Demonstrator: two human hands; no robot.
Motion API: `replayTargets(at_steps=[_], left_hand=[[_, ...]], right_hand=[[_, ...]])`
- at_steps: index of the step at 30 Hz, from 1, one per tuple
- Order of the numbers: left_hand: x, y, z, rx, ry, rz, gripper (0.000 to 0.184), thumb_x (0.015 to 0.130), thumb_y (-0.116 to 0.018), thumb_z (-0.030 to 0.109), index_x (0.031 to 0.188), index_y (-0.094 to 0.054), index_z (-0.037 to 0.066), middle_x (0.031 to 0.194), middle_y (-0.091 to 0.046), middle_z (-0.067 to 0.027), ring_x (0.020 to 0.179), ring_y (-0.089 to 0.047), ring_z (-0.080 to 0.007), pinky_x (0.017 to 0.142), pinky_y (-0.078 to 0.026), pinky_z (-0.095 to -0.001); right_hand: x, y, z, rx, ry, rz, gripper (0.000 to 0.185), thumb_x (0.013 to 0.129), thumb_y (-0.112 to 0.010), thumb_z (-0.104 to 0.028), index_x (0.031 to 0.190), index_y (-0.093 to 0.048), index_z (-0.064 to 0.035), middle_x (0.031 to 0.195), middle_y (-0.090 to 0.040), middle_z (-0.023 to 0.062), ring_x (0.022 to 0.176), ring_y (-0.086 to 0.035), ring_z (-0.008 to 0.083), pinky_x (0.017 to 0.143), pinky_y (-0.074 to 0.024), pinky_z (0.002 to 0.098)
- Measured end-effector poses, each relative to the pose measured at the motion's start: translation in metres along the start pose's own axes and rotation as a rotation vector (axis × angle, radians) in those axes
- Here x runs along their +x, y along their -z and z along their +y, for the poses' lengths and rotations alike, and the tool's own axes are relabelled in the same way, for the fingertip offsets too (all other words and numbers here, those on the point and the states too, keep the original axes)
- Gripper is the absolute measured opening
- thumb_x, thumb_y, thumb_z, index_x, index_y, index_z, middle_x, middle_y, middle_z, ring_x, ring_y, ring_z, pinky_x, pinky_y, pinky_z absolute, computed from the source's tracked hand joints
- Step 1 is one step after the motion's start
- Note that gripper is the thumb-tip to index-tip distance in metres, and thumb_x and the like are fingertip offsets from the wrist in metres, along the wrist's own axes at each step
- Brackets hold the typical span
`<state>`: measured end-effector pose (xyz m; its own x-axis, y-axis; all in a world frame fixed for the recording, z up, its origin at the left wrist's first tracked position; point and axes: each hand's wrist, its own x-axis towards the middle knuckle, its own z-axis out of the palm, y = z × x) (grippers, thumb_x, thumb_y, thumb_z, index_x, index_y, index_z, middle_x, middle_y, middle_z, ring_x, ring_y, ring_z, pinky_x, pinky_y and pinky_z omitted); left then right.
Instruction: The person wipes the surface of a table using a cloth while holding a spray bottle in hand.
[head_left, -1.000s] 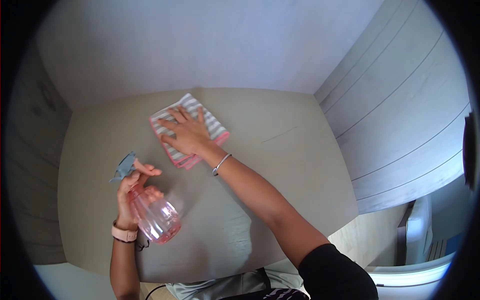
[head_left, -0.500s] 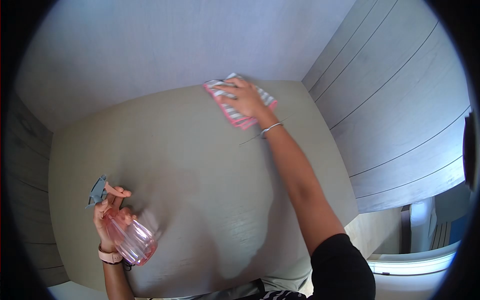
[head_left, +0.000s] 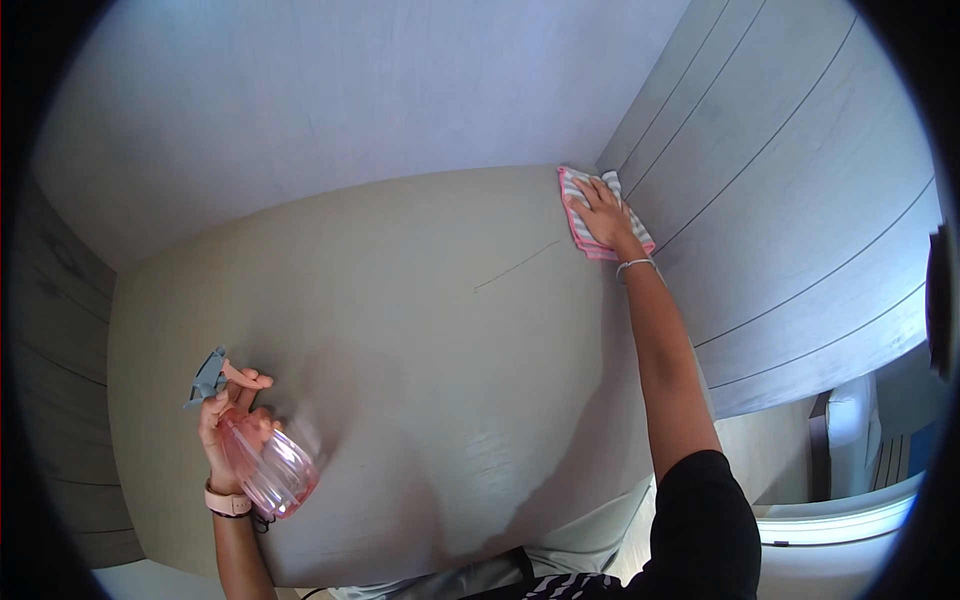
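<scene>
My left hand [head_left: 228,425] is wrapped round a pink transparent spray bottle [head_left: 275,470], which tilts over the near left part of the greenish-grey tabletop [head_left: 400,300]. The bottle's grey-blue spray head [head_left: 208,376] points up and away, and fingers rest by its pink trigger. At the far right corner, my right hand [head_left: 604,215] lies flat with fingers spread on a striped grey-and-white cloth [head_left: 590,240] with pink edging. That cloth is pressed against the tabletop, its right side touching or close to the side panel.
A pale wall [head_left: 350,90] rises behind the tabletop. Grooved wood panels stand at the right [head_left: 780,220] and the left [head_left: 65,370]. A thin dark line [head_left: 517,267] marks the surface. Beyond the right edge are floor and a white cushioned thing [head_left: 850,430].
My right hand has slid the cloth rightward along the back edge into the far right corner. The left hand still holds the spray bottle in nearly the same place.
</scene>
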<state>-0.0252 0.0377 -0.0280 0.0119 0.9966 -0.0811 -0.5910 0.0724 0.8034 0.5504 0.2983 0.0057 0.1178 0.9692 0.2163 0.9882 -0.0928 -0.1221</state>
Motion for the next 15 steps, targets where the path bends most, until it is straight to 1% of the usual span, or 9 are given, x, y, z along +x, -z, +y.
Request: replayTargets(at_steps=[4,6,10,12,15], left_hand=[[-0.012,0.012,0.000,-0.023,0.005,-0.012,0.045,0.095,-0.051,0.039,0.123,-0.053,0.003,0.115,-0.061,-0.0124,0.066,-0.060,-0.0146,0.067,-0.053,-0.0333],[-0.015,0.020,-0.002,-0.039,0.012,-0.026,0.047,0.094,-0.052,0.039,0.124,-0.053,0.003,0.119,-0.062,-0.0150,0.069,-0.064,-0.0187,0.073,-0.056,-0.0372],[-0.016,0.022,-0.002,-0.067,0.010,-0.058,0.047,0.093,-0.056,0.037,0.124,-0.053,0.001,0.119,-0.063,-0.0166,0.069,-0.065,-0.0189,0.075,-0.056,-0.0381],[-0.017,0.021,-0.002,-0.079,0.001,-0.064,0.047,0.092,-0.057,0.036,0.123,-0.053,0.001,0.119,-0.063,-0.0168,0.069,-0.065,-0.0188,0.075,-0.057,-0.0374],[-0.018,0.021,-0.002,-0.079,0.024,-0.073,0.046,0.092,-0.056,0.036,0.122,-0.054,0.001,0.118,-0.063,-0.0164,0.070,-0.065,-0.0187,0.075,-0.056,-0.0371]], right_hand=[[-0.055,0.006,0.001,0.002,0.000,-0.013,0.066,0.093,-0.040,-0.066,0.152,-0.035,-0.0359,0.162,-0.025,0.0044,0.150,-0.022,0.0250,0.120,-0.0120,0.0537],[-0.089,0.013,0.003,0.018,-0.018,-0.018,0.065,0.093,-0.042,-0.064,0.151,-0.036,-0.0357,0.162,-0.025,0.0049,0.150,-0.022,0.0246,0.120,-0.0124,0.0539],[-0.152,0.027,0.013,0.010,-0.014,0.000,0.063,0.094,-0.043,-0.062,0.151,-0.038,-0.0345,0.161,-0.026,0.0055,0.150,-0.022,0.0243,0.119,-0.0125,0.0540],[-0.181,0.030,0.017,-0.009,-0.051,0.032,0.062,0.095,-0.044,-0.060,0.150,-0.039,-0.0331,0.161,-0.027,0.0058,0.150,-0.022,0.0242,0.119,-0.0122,0.0548],[-0.227,0.036,0.017,-0.023,-0.098,0.039,0.063,0.095,-0.043,-0.061,0.151,-0.038,-0.0322,0.161,-0.027,0.0059,0.150,-0.021,0.0243,0.119,-0.0110,0.0566]])
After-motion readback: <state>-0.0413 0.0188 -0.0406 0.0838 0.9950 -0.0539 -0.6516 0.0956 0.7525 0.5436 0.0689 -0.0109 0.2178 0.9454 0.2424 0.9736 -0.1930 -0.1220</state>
